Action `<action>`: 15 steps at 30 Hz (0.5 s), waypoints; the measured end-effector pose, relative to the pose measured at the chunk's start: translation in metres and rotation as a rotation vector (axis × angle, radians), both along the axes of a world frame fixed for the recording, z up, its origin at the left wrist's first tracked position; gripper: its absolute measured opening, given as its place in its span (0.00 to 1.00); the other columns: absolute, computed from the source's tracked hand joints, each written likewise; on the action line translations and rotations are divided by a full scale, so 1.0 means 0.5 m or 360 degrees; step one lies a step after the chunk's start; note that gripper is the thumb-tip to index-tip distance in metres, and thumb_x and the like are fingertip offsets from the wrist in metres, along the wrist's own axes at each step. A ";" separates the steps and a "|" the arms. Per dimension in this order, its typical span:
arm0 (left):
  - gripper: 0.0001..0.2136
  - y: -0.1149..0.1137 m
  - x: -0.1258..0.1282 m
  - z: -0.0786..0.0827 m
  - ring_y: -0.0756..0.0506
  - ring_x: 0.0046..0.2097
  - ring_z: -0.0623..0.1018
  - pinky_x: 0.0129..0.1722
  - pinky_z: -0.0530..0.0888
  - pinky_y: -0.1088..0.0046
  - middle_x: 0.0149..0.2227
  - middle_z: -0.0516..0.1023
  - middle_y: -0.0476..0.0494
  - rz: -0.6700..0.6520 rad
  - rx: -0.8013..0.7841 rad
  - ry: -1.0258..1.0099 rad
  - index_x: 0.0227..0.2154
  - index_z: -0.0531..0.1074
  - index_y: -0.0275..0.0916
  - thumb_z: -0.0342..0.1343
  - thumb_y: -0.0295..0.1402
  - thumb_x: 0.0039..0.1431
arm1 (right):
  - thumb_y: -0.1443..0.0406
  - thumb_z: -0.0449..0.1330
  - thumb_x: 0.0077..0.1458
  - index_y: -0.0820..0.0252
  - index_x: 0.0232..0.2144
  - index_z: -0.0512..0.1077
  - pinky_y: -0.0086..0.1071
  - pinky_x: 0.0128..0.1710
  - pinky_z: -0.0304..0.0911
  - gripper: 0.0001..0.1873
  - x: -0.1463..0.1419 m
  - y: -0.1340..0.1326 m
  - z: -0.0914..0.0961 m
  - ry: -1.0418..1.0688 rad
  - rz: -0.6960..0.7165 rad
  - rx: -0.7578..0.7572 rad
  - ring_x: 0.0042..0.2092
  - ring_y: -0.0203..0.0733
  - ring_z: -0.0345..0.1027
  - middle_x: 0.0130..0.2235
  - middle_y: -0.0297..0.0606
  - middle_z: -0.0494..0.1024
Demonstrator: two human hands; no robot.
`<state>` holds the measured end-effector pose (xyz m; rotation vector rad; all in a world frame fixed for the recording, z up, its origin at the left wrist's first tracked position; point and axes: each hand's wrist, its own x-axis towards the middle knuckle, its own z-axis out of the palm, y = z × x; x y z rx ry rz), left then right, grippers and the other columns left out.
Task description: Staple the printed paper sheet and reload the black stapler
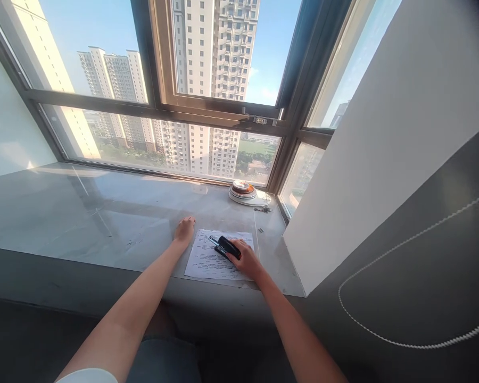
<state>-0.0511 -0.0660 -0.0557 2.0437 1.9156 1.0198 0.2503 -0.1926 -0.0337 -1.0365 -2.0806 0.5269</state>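
Observation:
A printed sheet of paper lies on the grey stone windowsill, near its front edge. My right hand rests on the sheet, its fingers wrapped round a black stapler that points up and left. My left hand lies on the sill just beyond the paper's upper left corner, fingers loosely curled downward, holding nothing.
A round white dish with an orange-brown top sits at the back right of the sill by the window frame. A small dark object lies just in front of it. A white wall bounds the sill on the right. A bead cord hangs there.

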 end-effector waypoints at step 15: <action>0.14 -0.174 0.064 0.007 0.43 0.44 0.78 0.44 0.74 0.68 0.43 0.77 0.41 -0.0456 0.0381 -0.0245 0.43 0.72 0.40 0.40 0.35 0.75 | 0.57 0.63 0.64 0.54 0.54 0.74 0.39 0.48 0.67 0.18 -0.002 0.002 -0.006 -0.0003 -0.0022 -0.0059 0.46 0.48 0.72 0.45 0.42 0.78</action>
